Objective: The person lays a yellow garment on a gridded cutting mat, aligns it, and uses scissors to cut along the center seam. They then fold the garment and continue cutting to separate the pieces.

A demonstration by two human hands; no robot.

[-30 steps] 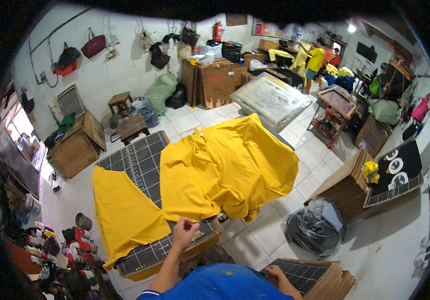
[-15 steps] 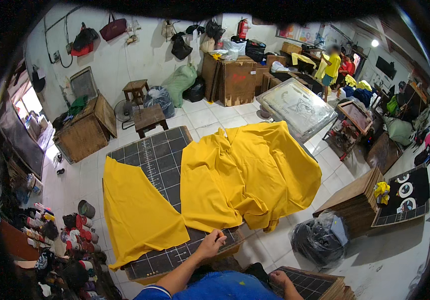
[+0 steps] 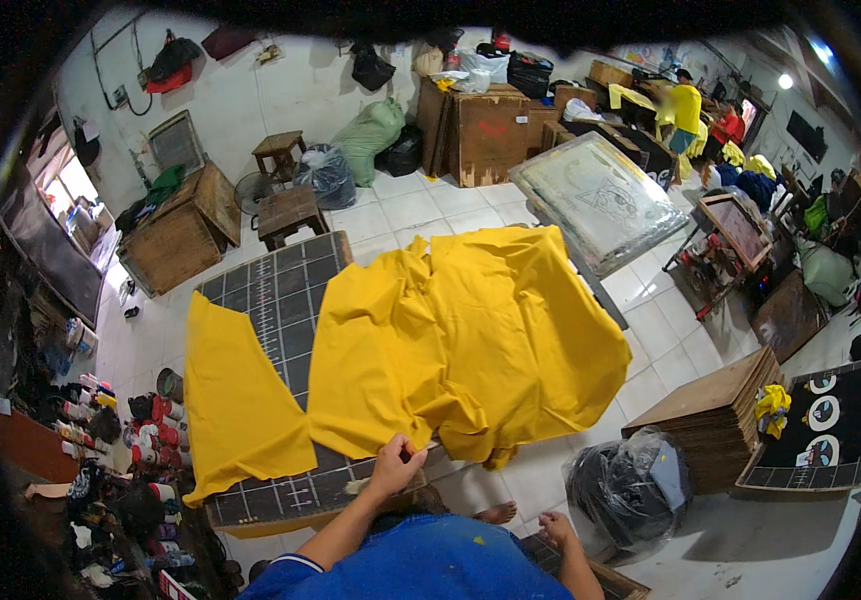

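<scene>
Yellow fabric lies on a dark gridded board (image 3: 286,275) in two main parts: a flat tapered piece (image 3: 241,400) at left and a larger rumpled heap (image 3: 511,340) covering the right side. My left hand (image 3: 398,465) is at the heap's near edge, fingers curled in a loose pinch; whether they touch or hold cloth is unclear. My right hand (image 3: 556,530) hangs low at the right, away from the fabric, fingers curled, their contents too small to make out. A bare foot (image 3: 499,512) shows on the tiles between my hands.
A stack of boards (image 3: 696,395) and plastic-wrapped bundle (image 3: 626,485) stand at right, a large screen (image 3: 599,200) behind the heap, wooden stools (image 3: 286,205) and crates (image 3: 181,230) farther back. Clutter (image 3: 151,460) crowds the left. People (image 3: 686,110) work at the back.
The view has shifted, bringing the bare foot into sight. My hands keep much the same curled pose near the board's front. The person in yellow at the back has changed posture.
</scene>
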